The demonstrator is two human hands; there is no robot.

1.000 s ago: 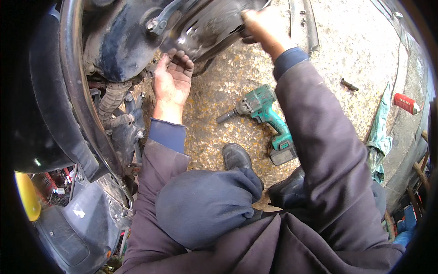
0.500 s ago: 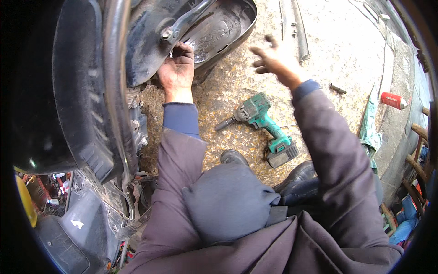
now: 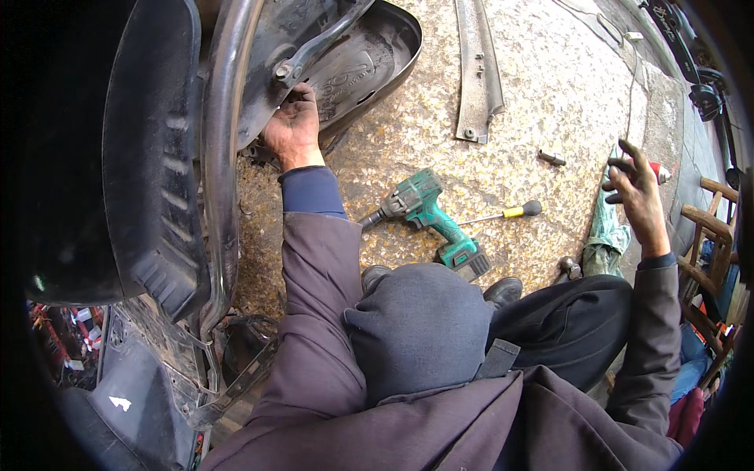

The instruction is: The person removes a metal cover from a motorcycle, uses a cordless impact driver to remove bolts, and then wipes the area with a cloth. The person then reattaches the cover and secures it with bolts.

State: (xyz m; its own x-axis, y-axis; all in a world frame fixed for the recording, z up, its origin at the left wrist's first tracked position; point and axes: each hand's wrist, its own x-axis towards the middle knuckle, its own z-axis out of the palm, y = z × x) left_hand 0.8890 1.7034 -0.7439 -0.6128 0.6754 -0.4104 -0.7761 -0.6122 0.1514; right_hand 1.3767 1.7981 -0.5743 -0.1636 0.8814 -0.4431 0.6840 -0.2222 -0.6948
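Head view. Left hand (image 3: 293, 128) raised at the near end of the cover (image 3: 385, 67), palm turned upward, fingers narrow and curled in where the cover meets the dark, rounded housing (image 3: 263, 94). Fingertips partly hidden there; cannot tell whether anything is pinched.

Cover: upper middle, just beyond the left hand. Dark, hollow, trough-like shell with a rounded far end and upturned rim; grimy inside, with a raised marking on its floor. A bent metal lever (image 3: 322, 49) crosses above its left part, fixed by a bolt (image 3: 283, 71) at the lower end.

Right hand (image 3: 640, 192) well apart on the right, fingers wide, loosely bent, darkened at the tips. It overlaps a red can (image 3: 662, 172) in view; a crumpled green cloth (image 3: 605, 239) lies to its left.

Left side: scuffed, curved metal tube (image 3: 224, 141), and beside it a smooth black guard (image 3: 153, 125) with a ribbed lower section.

Floor (image 3: 393, 169) mottled, tan with pale and yellowish flecks. On it, between the hands: teal impact wrench (image 3: 428, 208), grime on its head, dark block battery at the grip's base. Near it a screwdriver (image 3: 522, 210), thin shaft, yellow and black handle. Farther up, a short dark cylindrical socket (image 3: 551, 158) and a long greyish strip (image 3: 475, 71), lengthwise curved, small clips along it. Rough wooden chair (image 3: 711, 224) at the right edge.
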